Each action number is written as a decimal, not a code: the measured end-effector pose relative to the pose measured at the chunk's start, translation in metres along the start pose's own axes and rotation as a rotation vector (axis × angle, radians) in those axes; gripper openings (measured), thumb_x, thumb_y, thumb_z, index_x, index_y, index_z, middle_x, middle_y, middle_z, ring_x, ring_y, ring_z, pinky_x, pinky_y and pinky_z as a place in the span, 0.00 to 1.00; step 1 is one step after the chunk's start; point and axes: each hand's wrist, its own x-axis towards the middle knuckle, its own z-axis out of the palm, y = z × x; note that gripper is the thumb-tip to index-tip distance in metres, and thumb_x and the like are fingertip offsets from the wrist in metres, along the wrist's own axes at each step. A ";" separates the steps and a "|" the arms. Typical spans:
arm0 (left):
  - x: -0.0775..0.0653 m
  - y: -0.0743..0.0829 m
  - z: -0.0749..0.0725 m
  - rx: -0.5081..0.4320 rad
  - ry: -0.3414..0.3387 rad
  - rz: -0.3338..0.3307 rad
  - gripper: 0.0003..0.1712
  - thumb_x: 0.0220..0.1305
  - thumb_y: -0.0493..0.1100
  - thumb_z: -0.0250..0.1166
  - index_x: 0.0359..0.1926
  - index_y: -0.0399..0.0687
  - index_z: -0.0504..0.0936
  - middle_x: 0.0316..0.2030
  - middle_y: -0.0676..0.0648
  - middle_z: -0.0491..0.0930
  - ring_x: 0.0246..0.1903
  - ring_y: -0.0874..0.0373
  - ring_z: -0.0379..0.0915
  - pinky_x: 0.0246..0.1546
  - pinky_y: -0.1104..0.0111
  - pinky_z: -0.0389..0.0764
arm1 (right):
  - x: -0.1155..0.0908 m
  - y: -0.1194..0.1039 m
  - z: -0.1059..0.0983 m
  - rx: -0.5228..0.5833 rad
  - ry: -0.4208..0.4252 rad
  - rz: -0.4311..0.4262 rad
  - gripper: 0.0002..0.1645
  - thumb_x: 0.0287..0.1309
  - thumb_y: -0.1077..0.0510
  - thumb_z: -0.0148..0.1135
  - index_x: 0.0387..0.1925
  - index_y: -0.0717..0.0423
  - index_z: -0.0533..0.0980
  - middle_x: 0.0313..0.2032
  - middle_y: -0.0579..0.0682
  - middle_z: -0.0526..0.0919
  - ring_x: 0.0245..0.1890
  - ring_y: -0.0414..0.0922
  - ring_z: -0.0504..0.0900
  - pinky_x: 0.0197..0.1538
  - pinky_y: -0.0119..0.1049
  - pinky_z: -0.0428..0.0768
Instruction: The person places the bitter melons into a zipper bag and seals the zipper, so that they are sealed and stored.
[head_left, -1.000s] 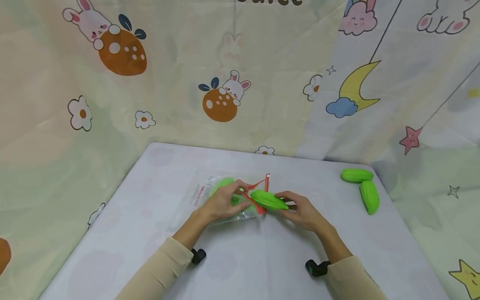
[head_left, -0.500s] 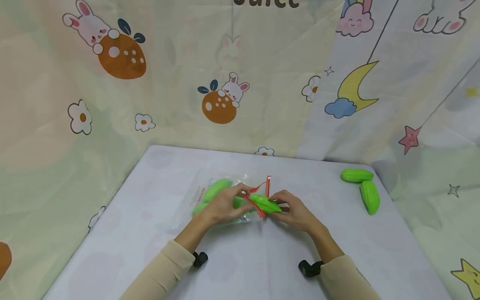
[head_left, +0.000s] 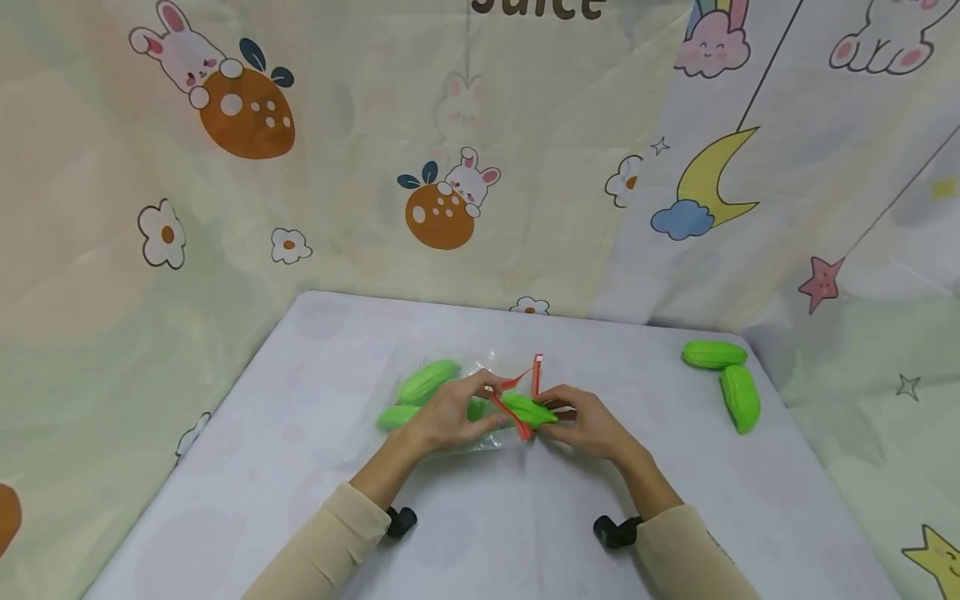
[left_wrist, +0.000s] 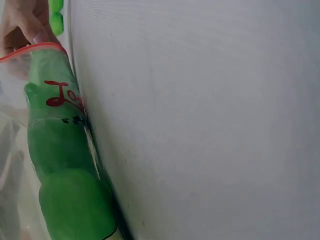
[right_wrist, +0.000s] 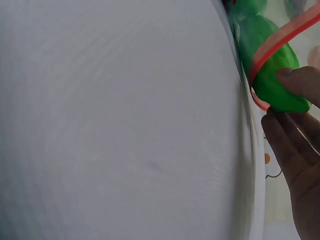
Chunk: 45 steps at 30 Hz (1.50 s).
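Note:
A clear zip bag with a red zip edge lies near the table's middle, its mouth facing right. My left hand holds the bag at its opening, fingers and thumb at the red edge. Between the fingers and thumb of my right hand is a green ribbed toy gourd, partly inside the mouth. The right wrist view shows the red edge crossing this gourd and my thumb on it. Inside the bag are other green gourds, partly hidden by my left hand.
Two more green gourds, one lengthwise and one slanted, touch at the far right corner of the white table. A printed cloth hangs behind the table. Black wrist cameras sit at both cuffs.
My right hand has moved left, taking the gourd farther into the bag's mouth. Gourds inside the bag have shifted left and show more. My left hand stays at the red edge.

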 end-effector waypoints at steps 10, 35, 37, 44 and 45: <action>-0.001 -0.003 0.003 -0.025 0.005 -0.031 0.25 0.64 0.48 0.74 0.58 0.48 0.74 0.51 0.50 0.83 0.52 0.59 0.84 0.55 0.56 0.82 | 0.004 0.001 -0.001 -0.006 -0.017 0.002 0.22 0.61 0.62 0.73 0.57 0.52 0.80 0.53 0.49 0.85 0.52 0.53 0.86 0.54 0.50 0.85; 0.002 -0.015 0.003 0.035 -0.116 -0.012 0.29 0.66 0.51 0.72 0.64 0.49 0.75 0.56 0.53 0.83 0.59 0.61 0.78 0.63 0.62 0.77 | -0.026 0.040 -0.075 -0.343 0.195 0.076 0.19 0.63 0.60 0.70 0.55 0.57 0.81 0.45 0.56 0.82 0.33 0.48 0.71 0.33 0.34 0.68; 0.002 -0.014 0.002 0.049 -0.136 -0.020 0.29 0.66 0.50 0.71 0.65 0.49 0.75 0.58 0.52 0.83 0.60 0.61 0.77 0.64 0.62 0.75 | -0.027 0.042 -0.079 -0.359 0.191 0.078 0.19 0.63 0.60 0.70 0.56 0.57 0.81 0.46 0.56 0.82 0.34 0.48 0.70 0.34 0.35 0.68; -0.001 -0.015 -0.001 0.073 -0.189 -0.069 0.30 0.66 0.49 0.69 0.67 0.53 0.73 0.60 0.54 0.81 0.61 0.61 0.76 0.65 0.62 0.75 | -0.039 0.051 -0.101 -0.435 0.230 0.074 0.19 0.63 0.61 0.69 0.55 0.58 0.81 0.50 0.58 0.82 0.38 0.51 0.74 0.37 0.39 0.72; -0.002 -0.015 -0.001 0.076 -0.193 -0.075 0.31 0.66 0.49 0.69 0.67 0.53 0.73 0.59 0.55 0.81 0.60 0.62 0.76 0.65 0.62 0.75 | -0.042 0.052 -0.104 -0.446 0.242 0.081 0.19 0.63 0.61 0.69 0.55 0.58 0.81 0.50 0.58 0.82 0.38 0.51 0.74 0.37 0.39 0.72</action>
